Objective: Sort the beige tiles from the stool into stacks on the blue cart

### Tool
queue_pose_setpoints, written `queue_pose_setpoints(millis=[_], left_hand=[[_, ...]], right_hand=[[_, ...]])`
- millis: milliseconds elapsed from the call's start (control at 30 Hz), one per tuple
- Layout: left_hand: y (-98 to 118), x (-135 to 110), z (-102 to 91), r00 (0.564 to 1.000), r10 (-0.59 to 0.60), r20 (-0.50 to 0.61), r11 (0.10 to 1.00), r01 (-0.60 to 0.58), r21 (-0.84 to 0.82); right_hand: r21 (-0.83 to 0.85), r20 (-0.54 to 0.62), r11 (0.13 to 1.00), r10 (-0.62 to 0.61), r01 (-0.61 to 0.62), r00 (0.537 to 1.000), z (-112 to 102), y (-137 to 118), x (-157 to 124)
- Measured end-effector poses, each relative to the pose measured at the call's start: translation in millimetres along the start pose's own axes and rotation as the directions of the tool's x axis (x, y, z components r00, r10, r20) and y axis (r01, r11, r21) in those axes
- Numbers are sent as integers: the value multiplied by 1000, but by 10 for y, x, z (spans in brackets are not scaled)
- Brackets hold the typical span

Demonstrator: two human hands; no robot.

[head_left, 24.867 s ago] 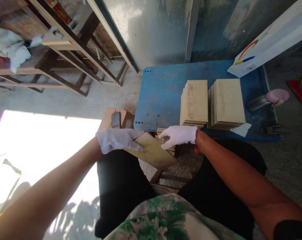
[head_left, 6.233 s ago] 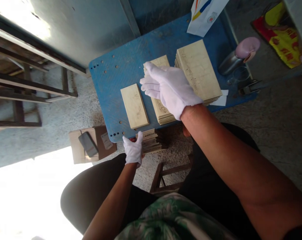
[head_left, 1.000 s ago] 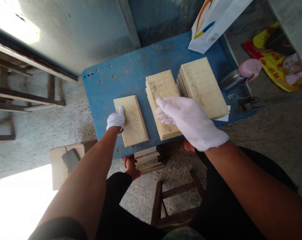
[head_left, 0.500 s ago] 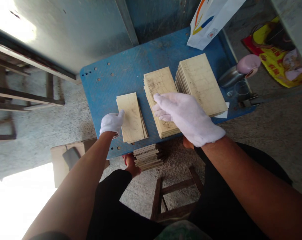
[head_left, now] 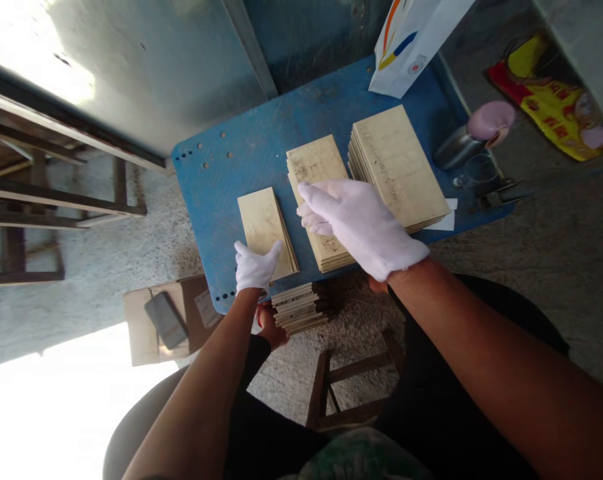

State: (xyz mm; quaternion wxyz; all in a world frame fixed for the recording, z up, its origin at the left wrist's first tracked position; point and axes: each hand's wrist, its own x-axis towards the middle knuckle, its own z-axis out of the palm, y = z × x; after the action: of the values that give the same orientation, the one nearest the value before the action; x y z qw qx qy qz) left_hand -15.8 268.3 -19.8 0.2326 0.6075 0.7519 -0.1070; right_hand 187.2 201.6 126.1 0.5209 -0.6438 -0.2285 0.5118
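My left hand, in a white glove, lies over the near end of a low stack of thin cream rectangular boards. Its thumb and fingers are spread, with nothing seen between them. My right hand, gloved too, is above the middle stack of boards, fingers stretched forward and thumb raised; whether it touches the top board is hidden. A taller stack of boards stands just right of it. Dark smudges mark the boards' faces.
All three stacks stand on a blue table. Another pile of boards is below its near edge. Around are a white paper bag, a steel flask, a clear cup, a wooden stool and a cardboard box bearing a dark phone-like slab.
My left hand has shifted from the low stack's left side to its near end, its fingers spreading. The low stack's boards look more evenly aligned. My right hand stays over the middle stack.
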Motion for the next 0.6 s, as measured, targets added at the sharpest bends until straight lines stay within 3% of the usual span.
queue_pose_setpoints(millis=[233,600], left_hand=[[228,-76,260,997,-65,35,995,62,80],[320,-131,313,993,-114,4,992,114,58]], right_hand=[[-2,0,1000,9,-9,1000,3,-15,6],[48,12,999,14,-15,1000,5,-43,-2]])
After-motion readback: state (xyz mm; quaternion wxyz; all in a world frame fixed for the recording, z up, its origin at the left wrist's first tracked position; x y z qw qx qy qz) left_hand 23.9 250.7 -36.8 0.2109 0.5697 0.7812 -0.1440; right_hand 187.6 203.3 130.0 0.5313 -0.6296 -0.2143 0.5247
